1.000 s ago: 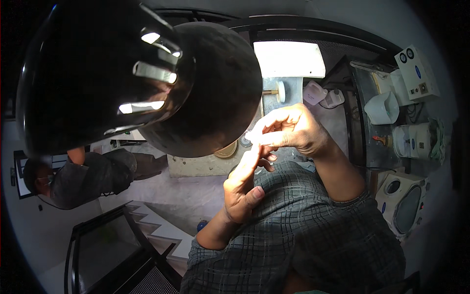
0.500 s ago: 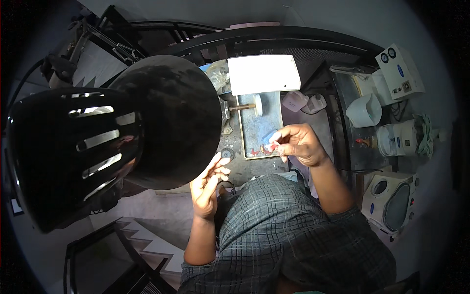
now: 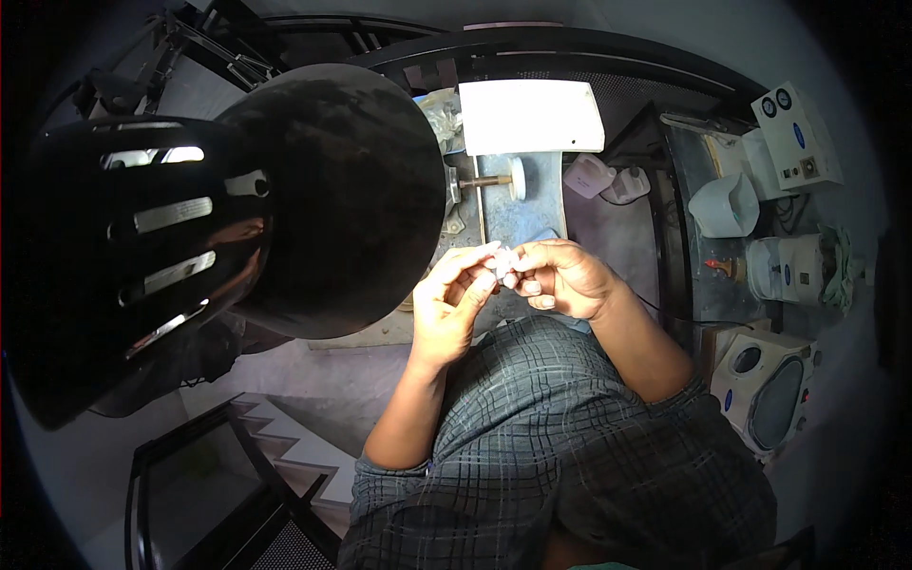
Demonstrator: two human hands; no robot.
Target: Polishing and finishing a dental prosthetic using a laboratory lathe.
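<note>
Under the lamp's light, my left hand (image 3: 448, 302) and my right hand (image 3: 568, 277) meet in front of my body. Fingertips of both are pinched on a small, pale, pinkish-white piece (image 3: 503, 263); its exact kind is too small and overlit to make out. Just beyond my hands lies a shallow tray (image 3: 524, 222) with a bluish, dusty bottom. Over it, a white round polishing wheel (image 3: 518, 179) sits on a brass-coloured spindle (image 3: 486, 180). A blue thing (image 3: 543, 235) in the tray shows partly behind my right hand.
A big black lamp shade (image 3: 342, 199) fills the left, close to my left hand. Behind the wheel stands a bright white panel (image 3: 532, 116). Plastic jugs (image 3: 589, 176) are right of the tray. Farther right are a gauged machine (image 3: 796, 138), a white container (image 3: 724, 204) and another machine (image 3: 765, 389).
My left hand has come up and right from beside the lamp to join my right hand. My right hand has shifted slightly left, and both now touch the small piece. The view has tilted somewhat.
</note>
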